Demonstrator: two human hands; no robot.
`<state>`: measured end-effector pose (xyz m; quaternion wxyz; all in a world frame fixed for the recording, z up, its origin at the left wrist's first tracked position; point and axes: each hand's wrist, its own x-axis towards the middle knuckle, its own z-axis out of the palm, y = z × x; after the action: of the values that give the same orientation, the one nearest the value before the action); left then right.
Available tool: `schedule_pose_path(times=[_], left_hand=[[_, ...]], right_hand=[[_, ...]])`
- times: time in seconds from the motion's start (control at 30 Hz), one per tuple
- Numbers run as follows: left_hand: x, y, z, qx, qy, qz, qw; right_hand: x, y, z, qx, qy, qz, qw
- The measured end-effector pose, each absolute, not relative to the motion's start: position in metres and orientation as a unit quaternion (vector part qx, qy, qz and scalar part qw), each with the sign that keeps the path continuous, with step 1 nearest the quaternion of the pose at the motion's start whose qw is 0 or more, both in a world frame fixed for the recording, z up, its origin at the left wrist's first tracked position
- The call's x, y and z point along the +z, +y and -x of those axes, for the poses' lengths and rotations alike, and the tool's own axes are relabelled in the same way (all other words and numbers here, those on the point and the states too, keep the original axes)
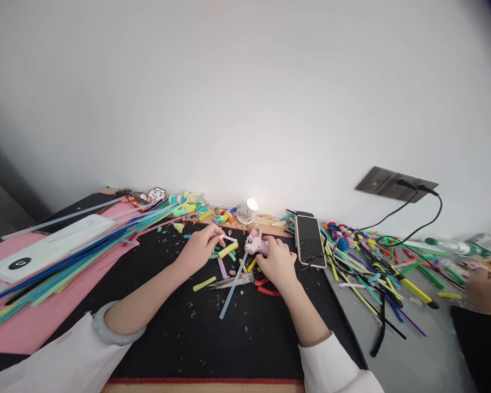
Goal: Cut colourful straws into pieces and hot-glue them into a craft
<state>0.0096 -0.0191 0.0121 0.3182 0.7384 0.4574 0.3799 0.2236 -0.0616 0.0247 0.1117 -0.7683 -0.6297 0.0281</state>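
My left hand (199,248) pinches a short pale lilac piece of pipe cleaner (229,238) between thumb and fingertips. A pink hot glue gun (255,245) is gripped in my right hand (277,262), and a long translucent glue stick (231,295) sticks out of its back toward me. Under and beside the stick, scissors (238,280) with red handles (268,290) lie on the black mat (188,338). Between my hands are several cut fuzzy pieces, among them a yellow one (228,250) and a lilac one (222,268). A yellow-green piece (204,284) rests nearer my left forearm.
At left, long pipe cleaners (102,251) and a white power bank (53,245) lie on pink sheets (20,333). A paper cup (247,210) stands by the wall. Right of my hand are a phone (311,240), cables, pliers and another person's hand (486,290).
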Motion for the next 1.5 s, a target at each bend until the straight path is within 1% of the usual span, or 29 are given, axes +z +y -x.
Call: schedule_pose_path(times=[0.13,0.23,0.47,0.7,1.0,1.27,1.37,1.5], left_hand=[[0.012,-0.019,-0.007,0.408,0.511,-0.71,0.264],[0.011,-0.018,-0.007,0.411,0.524,-0.697,0.266],[0.009,-0.018,-0.01,0.434,0.478,-0.68,0.346],[0.007,-0.016,-0.008,0.438,0.495,-0.647,0.381],[0.023,-0.023,-0.014,0.475,0.462,-0.571,0.485],[0.02,-0.021,-0.014,0.464,0.428,-0.548,0.548],[0.02,-0.022,-0.014,0.471,0.425,-0.559,0.534],[0.019,-0.021,-0.011,0.47,0.507,-0.581,0.428]], right_hand=[[0.023,-0.062,-0.224,0.023,-0.627,0.77,0.116],[0.021,-0.062,-0.225,0.02,-0.631,0.767,0.116],[0.021,-0.061,-0.226,0.024,-0.628,0.766,0.132],[0.03,-0.063,-0.223,0.029,-0.61,0.773,0.172],[0.025,-0.062,-0.225,0.028,-0.618,0.766,0.174],[0.023,-0.061,-0.226,0.034,-0.62,0.765,0.174],[0.024,-0.061,-0.225,0.037,-0.618,0.766,0.174],[0.026,-0.062,-0.225,0.038,-0.615,0.765,0.186]])
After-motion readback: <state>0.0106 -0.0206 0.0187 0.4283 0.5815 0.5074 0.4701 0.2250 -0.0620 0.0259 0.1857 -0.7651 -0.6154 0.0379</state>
